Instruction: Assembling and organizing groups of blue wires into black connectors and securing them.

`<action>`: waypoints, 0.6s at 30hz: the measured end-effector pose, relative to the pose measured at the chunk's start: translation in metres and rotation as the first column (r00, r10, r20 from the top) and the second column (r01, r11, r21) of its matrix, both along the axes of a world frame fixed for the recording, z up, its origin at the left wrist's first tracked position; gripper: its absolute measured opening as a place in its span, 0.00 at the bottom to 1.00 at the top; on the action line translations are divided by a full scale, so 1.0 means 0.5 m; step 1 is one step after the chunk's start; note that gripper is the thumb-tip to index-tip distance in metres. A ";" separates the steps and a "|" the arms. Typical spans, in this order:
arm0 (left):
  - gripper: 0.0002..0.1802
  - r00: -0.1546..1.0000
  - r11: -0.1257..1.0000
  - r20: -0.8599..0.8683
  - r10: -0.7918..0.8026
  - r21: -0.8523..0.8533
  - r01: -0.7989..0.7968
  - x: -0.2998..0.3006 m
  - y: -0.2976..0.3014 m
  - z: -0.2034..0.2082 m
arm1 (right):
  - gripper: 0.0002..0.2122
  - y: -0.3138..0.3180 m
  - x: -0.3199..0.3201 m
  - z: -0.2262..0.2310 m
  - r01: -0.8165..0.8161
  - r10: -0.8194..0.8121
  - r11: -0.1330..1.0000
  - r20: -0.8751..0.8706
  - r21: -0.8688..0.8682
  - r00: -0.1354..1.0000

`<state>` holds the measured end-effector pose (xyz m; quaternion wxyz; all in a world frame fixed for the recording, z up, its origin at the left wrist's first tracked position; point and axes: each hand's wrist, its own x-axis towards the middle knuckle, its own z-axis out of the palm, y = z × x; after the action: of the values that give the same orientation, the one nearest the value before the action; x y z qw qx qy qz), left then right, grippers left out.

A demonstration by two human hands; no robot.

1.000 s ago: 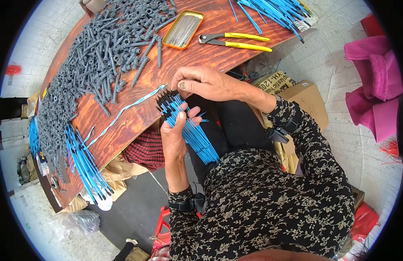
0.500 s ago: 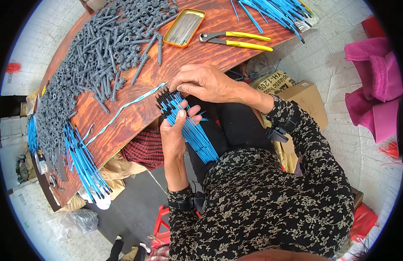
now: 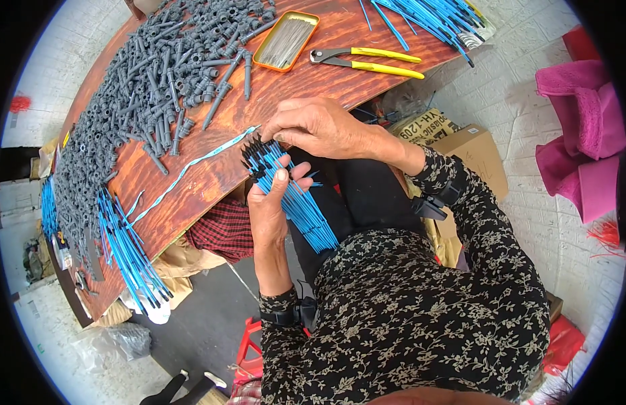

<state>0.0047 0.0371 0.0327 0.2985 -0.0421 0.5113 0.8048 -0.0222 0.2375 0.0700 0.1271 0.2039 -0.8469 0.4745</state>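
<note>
My left hand (image 3: 275,202) is closed round a bundle of thin blue rods (image 3: 303,212) with black tips, tilted over my lap. The thumb presses along the near side of the bundle, and some fingertips show beyond it. My right hand (image 3: 313,128) is bent over the black tips at the upper end, fingers pinched together. What those fingers grip, if anything, is too small to tell. Near the tips, the end of a twisted light-blue strip (image 3: 191,169) lies on the wooden table (image 3: 225,155).
A large heap of grey plastic fittings (image 3: 157,81) covers the table's left side. Beyond my hands are a tin of thin metal pins (image 3: 286,44) and yellow-handled pincers (image 3: 367,59). More blue rods lie at the far right (image 3: 427,20) and left edge (image 3: 127,250). A cardboard box (image 3: 471,158) stands at right.
Both hands keep almost the same place on the bundle. At the lower left, another person's dark-clad legs and light shoes have shifted on the floor.
</note>
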 end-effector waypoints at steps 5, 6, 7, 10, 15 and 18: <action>0.21 1.000 1.000 -0.018 0.000 -0.008 0.000 0.000 0.002 0.001 | 0.08 -0.002 -0.001 -0.005 0.036 -0.030 0.997 -0.094 0.067 0.995; 0.21 1.000 1.000 -0.017 0.000 -0.008 0.000 0.000 0.003 0.000 | 0.08 -0.003 -0.001 -0.006 0.047 -0.038 0.996 -0.115 0.073 0.993; 0.22 1.000 1.000 -0.017 -0.002 -0.005 0.002 -0.001 0.002 -0.001 | 0.08 -0.005 0.000 -0.003 0.045 -0.037 0.996 -0.114 0.072 0.993; 0.22 1.000 1.000 -0.016 -0.004 0.002 0.004 -0.002 0.001 -0.004 | 0.06 -0.014 0.008 0.013 0.136 -0.092 0.971 -0.220 0.196 0.971; 0.22 1.000 1.000 -0.016 0.001 0.008 -0.001 -0.002 0.002 -0.003 | 0.05 -0.018 -0.001 0.008 0.131 -0.076 0.963 -0.232 0.235 0.970; 0.22 1.000 1.000 -0.015 0.002 -0.002 -0.002 -0.002 0.002 -0.003 | 0.05 -0.021 -0.002 0.016 0.109 -0.053 0.952 -0.198 0.287 0.979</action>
<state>0.0037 0.0382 0.0314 0.2939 -0.0366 0.5143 0.8049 -0.0233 0.2270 0.0782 0.1939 0.2295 -0.9002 0.3153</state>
